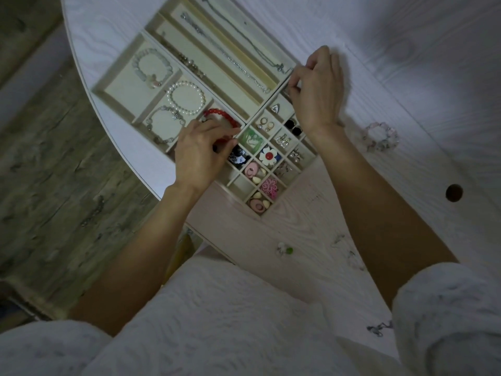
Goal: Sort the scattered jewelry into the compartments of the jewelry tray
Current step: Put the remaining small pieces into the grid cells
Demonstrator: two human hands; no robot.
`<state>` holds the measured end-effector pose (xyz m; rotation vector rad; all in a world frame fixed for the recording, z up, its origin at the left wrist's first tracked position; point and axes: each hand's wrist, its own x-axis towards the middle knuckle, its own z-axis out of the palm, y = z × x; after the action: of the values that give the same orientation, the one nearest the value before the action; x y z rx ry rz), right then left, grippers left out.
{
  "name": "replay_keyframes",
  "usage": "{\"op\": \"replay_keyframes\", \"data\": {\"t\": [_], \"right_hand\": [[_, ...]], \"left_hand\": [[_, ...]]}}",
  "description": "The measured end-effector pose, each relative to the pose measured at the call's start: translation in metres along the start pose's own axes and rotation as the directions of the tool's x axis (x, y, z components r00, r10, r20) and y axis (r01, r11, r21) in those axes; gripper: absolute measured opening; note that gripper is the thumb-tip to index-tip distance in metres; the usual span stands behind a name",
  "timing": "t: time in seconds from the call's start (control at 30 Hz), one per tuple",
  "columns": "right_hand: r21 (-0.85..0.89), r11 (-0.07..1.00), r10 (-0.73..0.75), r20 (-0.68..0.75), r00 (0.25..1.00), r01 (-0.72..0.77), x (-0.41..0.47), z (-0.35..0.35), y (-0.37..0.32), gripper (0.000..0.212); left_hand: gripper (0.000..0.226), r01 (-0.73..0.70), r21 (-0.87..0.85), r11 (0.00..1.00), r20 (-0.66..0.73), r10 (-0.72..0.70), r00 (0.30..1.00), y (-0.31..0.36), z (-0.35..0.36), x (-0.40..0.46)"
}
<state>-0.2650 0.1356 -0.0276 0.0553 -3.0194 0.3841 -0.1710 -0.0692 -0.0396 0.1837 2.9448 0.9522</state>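
The beige jewelry tray (113,88) lies on the white table, turned diagonally. Its long slots hold chain necklaces (233,63), its wide ones pearl and bead bracelets (185,97), its small squares earrings and charms. My left hand (200,150) is over the tray's middle, fingers curled on a red bead bracelet (221,115) in its compartment. At the tray's far right corner my right hand (315,88) pinches a small silvery piece over the small squares; what it is stays too small to tell. A clear pink bead bracelet (381,137) lies loose on the table to the right.
Small loose pieces lie on the table near me: a green and white one (284,250), pale ones (352,256) and a dark chain (379,328). A round hole (454,192) is in the tabletop at right. The table's curved edge (108,126) drops to a wooden floor (54,185).
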Motion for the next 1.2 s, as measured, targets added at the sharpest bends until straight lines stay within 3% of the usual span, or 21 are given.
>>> {"op": "replay_keyframes", "data": {"t": [0.23,0.37,0.63,0.87,1.07,1.2], "right_hand": [[0.075,0.995,-0.062,0.029,0.998,0.060,-0.004,-0.006,0.003,0.012],[0.026,0.995,-0.094,0.072,0.993,0.092,-0.004,-0.006,0.005,0.016],[-0.009,0.999,0.038,0.075,0.996,-0.037,-0.004,-0.007,-0.001,0.020],[0.004,0.998,0.058,0.041,0.998,-0.058,-0.009,-0.009,0.000,0.018],[0.169,0.980,0.111,-0.051,0.992,-0.101,-0.029,-0.025,0.016,0.020],[0.274,0.946,0.205,-0.106,0.973,-0.170,-0.097,-0.056,0.037,0.020]], "left_hand": [[0.023,-0.021,0.027,0.999,-0.017,0.021,1.000,0.000,0.000,-0.001],[0.022,-0.025,0.030,0.999,-0.017,0.026,1.000,0.002,-0.001,-0.002],[0.021,-0.038,0.024,0.999,-0.013,0.038,0.999,0.001,-0.002,0.000],[0.021,-0.052,0.035,0.998,-0.020,0.053,0.998,0.001,-0.001,0.000],[0.021,-0.062,0.082,0.995,-0.074,0.068,0.995,0.006,0.000,-0.002],[0.024,-0.188,0.097,0.977,-0.057,0.194,0.979,0.028,0.006,-0.010]]}}
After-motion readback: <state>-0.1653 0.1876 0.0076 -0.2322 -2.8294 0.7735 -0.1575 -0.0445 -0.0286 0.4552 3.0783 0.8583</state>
